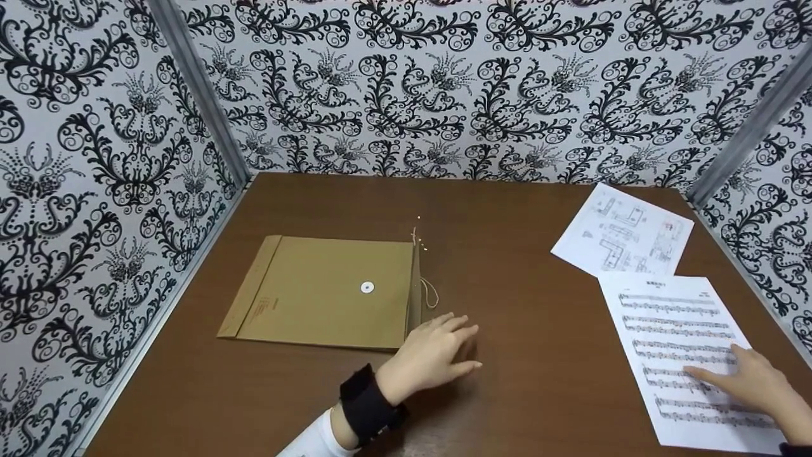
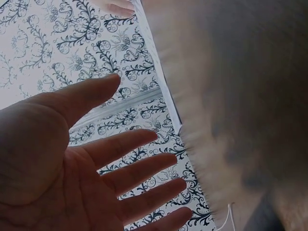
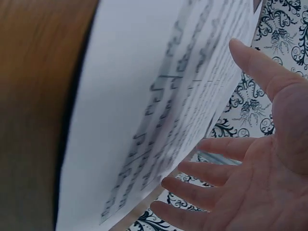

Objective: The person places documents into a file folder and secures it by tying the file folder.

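Currently | loose-fingered with left hand beside tan rectangular paper envelope | straight-fingered with right hand over white sheet-music page | probably best: pinch page by edge, avoid creasing

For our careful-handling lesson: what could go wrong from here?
The right hand, over the white sheet of printed music, might drag the overlapped white sheet of line drawings along. The thin pale string looping from the flat brown paper envelope might catch on the left hand close by.
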Demonstrator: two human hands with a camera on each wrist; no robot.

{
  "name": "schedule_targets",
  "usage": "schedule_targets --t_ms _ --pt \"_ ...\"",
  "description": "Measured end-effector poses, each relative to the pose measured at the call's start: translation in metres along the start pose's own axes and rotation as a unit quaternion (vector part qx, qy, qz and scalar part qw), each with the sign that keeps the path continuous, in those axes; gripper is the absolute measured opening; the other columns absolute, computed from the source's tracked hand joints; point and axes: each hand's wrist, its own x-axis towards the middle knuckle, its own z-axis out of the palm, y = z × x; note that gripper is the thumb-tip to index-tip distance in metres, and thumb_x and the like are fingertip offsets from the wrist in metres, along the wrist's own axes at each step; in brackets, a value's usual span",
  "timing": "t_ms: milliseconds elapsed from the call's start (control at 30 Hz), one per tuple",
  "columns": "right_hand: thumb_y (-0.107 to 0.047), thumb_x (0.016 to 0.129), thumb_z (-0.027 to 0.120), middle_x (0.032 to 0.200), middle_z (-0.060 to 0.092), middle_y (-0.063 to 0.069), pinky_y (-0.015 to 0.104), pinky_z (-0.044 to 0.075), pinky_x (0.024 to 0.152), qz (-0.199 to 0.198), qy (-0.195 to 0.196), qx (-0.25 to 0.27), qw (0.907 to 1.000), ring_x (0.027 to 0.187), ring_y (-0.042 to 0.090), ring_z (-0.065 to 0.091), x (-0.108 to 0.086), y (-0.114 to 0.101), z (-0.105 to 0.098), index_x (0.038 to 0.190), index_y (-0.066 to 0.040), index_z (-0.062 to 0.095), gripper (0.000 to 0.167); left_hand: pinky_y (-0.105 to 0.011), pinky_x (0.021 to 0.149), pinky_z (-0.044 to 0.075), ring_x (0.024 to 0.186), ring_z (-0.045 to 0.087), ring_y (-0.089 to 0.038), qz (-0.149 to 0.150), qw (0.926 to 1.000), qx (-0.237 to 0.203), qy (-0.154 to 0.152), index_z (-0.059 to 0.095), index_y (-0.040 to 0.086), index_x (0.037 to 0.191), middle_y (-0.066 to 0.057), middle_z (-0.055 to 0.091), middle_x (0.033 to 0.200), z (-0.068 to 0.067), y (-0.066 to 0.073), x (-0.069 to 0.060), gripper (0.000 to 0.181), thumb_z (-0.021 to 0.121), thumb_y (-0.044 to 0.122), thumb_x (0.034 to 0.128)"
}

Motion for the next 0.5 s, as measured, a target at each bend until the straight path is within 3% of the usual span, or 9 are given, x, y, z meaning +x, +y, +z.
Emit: schedule_targets --t_ms 300,400,500 --pt "-0.063 0.089 0.067 0.108 0.045 0.055 0.066 0.051 0.083 0.0 -0.014 -0.006 0.9999 0.095 0.059 0.057 -0.0008 0.0039 0.0031 0.121 0.039 0.032 0.112 -0.047 0.121 0.041 0.148 0.048 -0.031 -0.002 0.9994 -0.008 -0.034 0.054 0.019 0.15 -0.009 0.052 0.157 0.0065 -0.0009 0.0006 0.066 0.064 0.055 0.0952" --pt "-0.063 0.09 0.066 0.109 0.045 0.055 0.068 0.05 0.084 -0.005 -0.01 -0.006 0.9999 0.096 0.06 0.056 -0.0011 0.0032 0.0043 0.121 0.038 0.033 0.111 -0.048 0.121 0.04 0.149 0.046 -0.032 -0.004 0.9991 -0.011 -0.041 0.052 0.019 0.151 -0.01 0.051 0.158 0.0073 -0.0009 0.001 0.069 0.065 0.056 0.0945" --pt "-0.064 0.09 0.064 0.117 0.039 0.06 0.073 0.046 0.088 -0.005 -0.005 -0.01 0.9999 0.105 0.07 0.049 -0.001 0.0014 0.0064 0.124 0.038 0.032 0.112 -0.048 0.121 0.041 0.149 0.046 -0.032 -0.004 0.999 -0.006 -0.043 0.051 0.019 0.151 -0.01 0.05 0.158 0.0094 -0.0014 0.0019 0.073 0.065 0.06 0.0928"
